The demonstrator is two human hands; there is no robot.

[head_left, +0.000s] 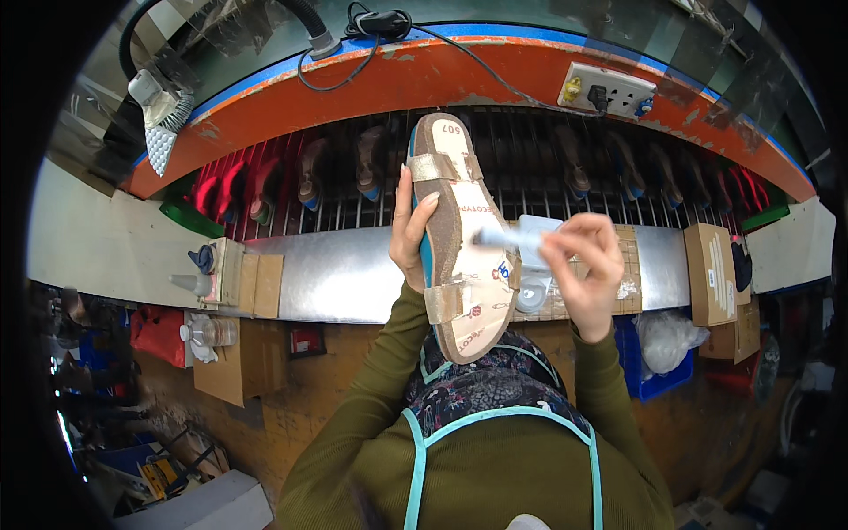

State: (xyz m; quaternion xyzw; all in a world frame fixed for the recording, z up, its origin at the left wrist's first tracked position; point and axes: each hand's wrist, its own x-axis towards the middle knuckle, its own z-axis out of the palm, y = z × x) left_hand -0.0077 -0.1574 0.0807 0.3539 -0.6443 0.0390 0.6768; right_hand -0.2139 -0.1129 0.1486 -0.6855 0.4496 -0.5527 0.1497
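Apron (495, 402) foremost, left hand (412, 231) grips a sandal (468, 247), right hand (587, 276) pinches a blurred tool (517, 238); a blue bin (661, 386) holds crumpled plastic (667, 341).

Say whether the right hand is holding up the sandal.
No, the left hand grips the sandal, while the right hand pinches a blurred tool.

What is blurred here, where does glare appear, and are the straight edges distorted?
Head view: the slim tool in the right hand is blurred, probably by motion; head view: pale glare lies on the metal worktop; head view: the orange beam bows upward, and the corners go black.
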